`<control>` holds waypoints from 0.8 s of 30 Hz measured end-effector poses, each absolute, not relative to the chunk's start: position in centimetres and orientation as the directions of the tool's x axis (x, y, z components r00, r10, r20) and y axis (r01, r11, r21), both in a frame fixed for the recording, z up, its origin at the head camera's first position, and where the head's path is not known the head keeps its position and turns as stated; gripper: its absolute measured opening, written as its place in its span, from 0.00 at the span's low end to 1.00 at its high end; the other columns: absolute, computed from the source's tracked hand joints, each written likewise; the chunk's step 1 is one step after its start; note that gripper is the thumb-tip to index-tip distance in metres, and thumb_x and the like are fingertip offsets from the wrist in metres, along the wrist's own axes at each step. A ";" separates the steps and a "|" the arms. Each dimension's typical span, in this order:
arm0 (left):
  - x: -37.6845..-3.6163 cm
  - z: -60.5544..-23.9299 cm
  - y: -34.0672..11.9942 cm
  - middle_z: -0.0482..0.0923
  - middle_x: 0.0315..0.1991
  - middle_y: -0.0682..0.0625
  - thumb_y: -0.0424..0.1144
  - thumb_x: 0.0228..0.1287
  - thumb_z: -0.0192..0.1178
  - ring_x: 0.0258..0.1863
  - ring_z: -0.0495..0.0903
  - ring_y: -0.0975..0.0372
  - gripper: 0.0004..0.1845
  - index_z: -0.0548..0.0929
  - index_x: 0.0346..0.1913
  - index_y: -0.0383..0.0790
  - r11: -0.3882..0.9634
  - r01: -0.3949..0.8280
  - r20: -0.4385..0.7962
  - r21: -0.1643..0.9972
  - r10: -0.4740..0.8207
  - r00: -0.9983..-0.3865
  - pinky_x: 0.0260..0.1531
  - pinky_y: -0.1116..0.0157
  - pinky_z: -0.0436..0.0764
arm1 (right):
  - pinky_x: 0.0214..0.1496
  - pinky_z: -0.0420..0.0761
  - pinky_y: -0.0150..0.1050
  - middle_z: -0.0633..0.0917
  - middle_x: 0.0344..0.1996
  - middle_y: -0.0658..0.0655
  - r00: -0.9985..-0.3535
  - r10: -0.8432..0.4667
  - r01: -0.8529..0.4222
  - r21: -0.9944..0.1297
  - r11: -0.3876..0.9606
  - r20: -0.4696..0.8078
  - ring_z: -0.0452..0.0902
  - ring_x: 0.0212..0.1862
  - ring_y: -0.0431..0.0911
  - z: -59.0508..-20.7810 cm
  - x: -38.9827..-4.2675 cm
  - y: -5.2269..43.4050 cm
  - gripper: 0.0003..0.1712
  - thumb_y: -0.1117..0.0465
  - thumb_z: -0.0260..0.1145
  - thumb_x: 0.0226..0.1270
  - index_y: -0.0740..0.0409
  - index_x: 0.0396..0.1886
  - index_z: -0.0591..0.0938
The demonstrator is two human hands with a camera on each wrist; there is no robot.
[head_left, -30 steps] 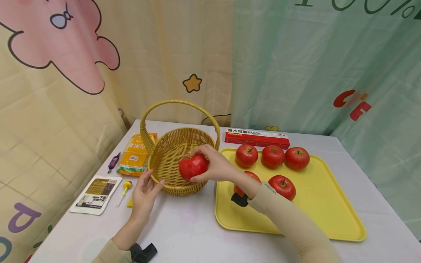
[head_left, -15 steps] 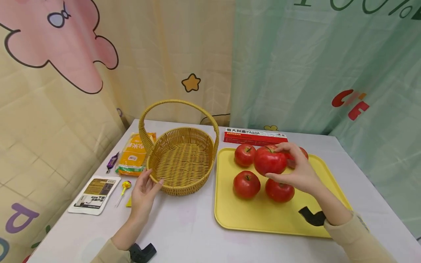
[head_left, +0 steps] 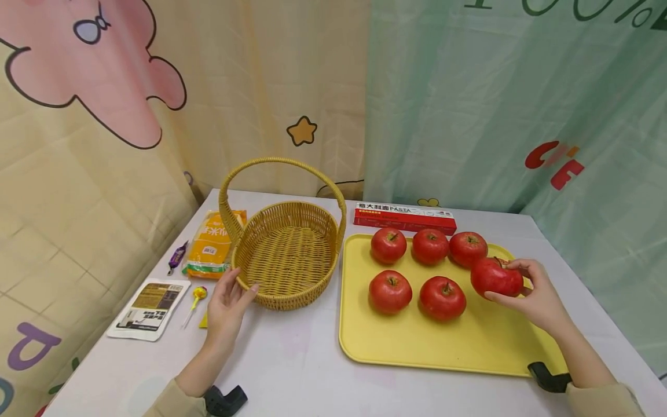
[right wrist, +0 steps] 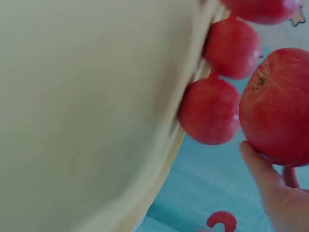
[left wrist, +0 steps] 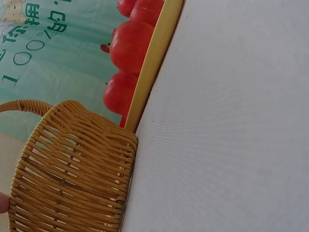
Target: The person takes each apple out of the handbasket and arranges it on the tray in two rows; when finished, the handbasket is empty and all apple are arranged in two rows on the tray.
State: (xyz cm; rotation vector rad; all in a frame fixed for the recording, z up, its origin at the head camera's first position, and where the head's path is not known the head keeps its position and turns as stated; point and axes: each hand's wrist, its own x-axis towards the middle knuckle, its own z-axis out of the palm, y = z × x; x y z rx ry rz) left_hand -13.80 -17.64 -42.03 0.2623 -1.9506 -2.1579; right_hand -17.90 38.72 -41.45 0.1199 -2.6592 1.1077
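Observation:
My right hand (head_left: 539, 298) grips a red apple (head_left: 496, 277) between thumb and fingers, over the right part of the yellow tray (head_left: 406, 347). The right wrist view shows the held apple (right wrist: 280, 108) large, with the thumb under it. Several other red apples (head_left: 389, 292) sit on the tray in two rows, to the left of the held one. My left hand (head_left: 227, 310) holds the near left rim of a wicker basket (head_left: 292, 255) with a tall handle; the basket's inside shows only bare weave. In the left wrist view, a fingertip (left wrist: 4, 203) touches the basket's side.
Behind the tray lies a red and white pasta box (head_left: 405, 218). Left of the basket are an orange bag (head_left: 209, 246), a purple wrapped candy (head_left: 178, 257), a lollipop (head_left: 198, 295) and a white pouch (head_left: 149, 308). Curtains hang along the table's back and sides.
My right hand has carried the apple from inside the basket rightward, across the tray, to its right part. The left hand has stayed at the basket's rim.

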 end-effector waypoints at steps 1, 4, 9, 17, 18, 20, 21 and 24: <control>-13.8 -42.0 -17.6 0.40 0.74 0.50 0.31 0.64 0.59 0.71 0.50 0.58 0.33 0.57 0.69 0.32 -0.095 0.044 0.016 0.995 -0.280 -0.960 0.66 0.67 0.59 | 0.36 0.79 0.26 0.63 0.55 0.61 -0.968 0.011 -0.168 -0.679 0.715 0.251 0.59 0.54 0.54 -41.2 -17.6 38.6 0.38 0.55 0.77 0.49 0.58 0.55 0.65; -13.8 -42.0 -17.6 0.39 0.74 0.50 0.32 0.64 0.59 0.71 0.50 0.57 0.34 0.57 0.69 0.32 -0.097 0.049 0.020 0.994 -0.277 -0.961 0.66 0.67 0.59 | 0.32 0.76 0.24 0.62 0.53 0.67 -0.981 -0.006 -0.137 -0.666 0.733 0.195 0.59 0.53 0.61 -40.0 -16.6 37.9 0.37 0.57 0.77 0.48 0.64 0.52 0.65; -13.8 -42.0 -17.6 0.39 0.74 0.50 0.31 0.64 0.59 0.71 0.50 0.57 0.33 0.57 0.69 0.32 -0.103 0.053 0.023 0.993 -0.273 -0.962 0.65 0.69 0.59 | 0.32 0.75 0.24 0.61 0.50 0.68 -0.989 -0.057 -0.131 -0.648 0.750 0.135 0.59 0.52 0.64 -39.3 -16.1 37.4 0.36 0.57 0.77 0.47 0.66 0.47 0.65; -13.9 -42.0 -17.7 0.39 0.74 0.51 0.32 0.64 0.59 0.71 0.50 0.58 0.34 0.57 0.69 0.32 -0.105 0.046 0.016 0.993 -0.274 -0.962 0.66 0.67 0.59 | 0.41 0.80 0.43 0.59 0.49 0.68 -0.992 -0.106 -0.128 -0.611 0.781 0.072 0.59 0.50 0.64 -40.3 -16.5 37.6 0.35 0.56 0.79 0.44 0.64 0.43 0.65; -13.9 -42.0 -17.7 0.39 0.74 0.51 0.32 0.64 0.59 0.71 0.50 0.58 0.34 0.57 0.69 0.33 -0.103 0.045 0.015 0.994 -0.275 -0.961 0.66 0.67 0.59 | 0.41 0.80 0.48 0.59 0.48 0.68 -0.992 -0.107 -0.121 -0.607 0.785 0.059 0.59 0.50 0.65 -40.3 -16.6 37.6 0.36 0.56 0.79 0.44 0.64 0.43 0.65; -13.9 -42.0 -17.7 0.39 0.74 0.51 0.32 0.64 0.59 0.71 0.50 0.58 0.34 0.57 0.69 0.33 -0.100 0.042 0.013 0.994 -0.275 -0.961 0.66 0.67 0.59 | 0.43 0.80 0.56 0.58 0.48 0.69 -0.993 -0.110 -0.108 -0.604 0.790 0.034 0.58 0.50 0.67 -40.2 -16.6 37.5 0.36 0.55 0.79 0.44 0.64 0.43 0.65; -13.9 -42.0 -17.8 0.39 0.74 0.51 0.32 0.64 0.59 0.71 0.50 0.58 0.34 0.57 0.69 0.33 -0.098 0.042 0.014 0.994 -0.274 -0.962 0.66 0.67 0.59 | 0.43 0.80 0.58 0.58 0.47 0.69 -0.994 -0.111 -0.103 -0.600 0.793 0.023 0.58 0.49 0.67 -40.2 -16.5 37.5 0.36 0.55 0.79 0.43 0.64 0.43 0.65; -13.9 -41.9 -17.8 0.39 0.74 0.51 0.32 0.64 0.59 0.71 0.49 0.58 0.34 0.57 0.69 0.33 -0.093 0.038 0.012 0.995 -0.271 -0.962 0.66 0.66 0.59 | 0.45 0.79 0.61 0.58 0.48 0.69 -0.992 -0.124 -0.098 -0.602 0.793 -0.002 0.59 0.50 0.67 -39.9 -16.4 37.5 0.37 0.54 0.79 0.44 0.64 0.43 0.65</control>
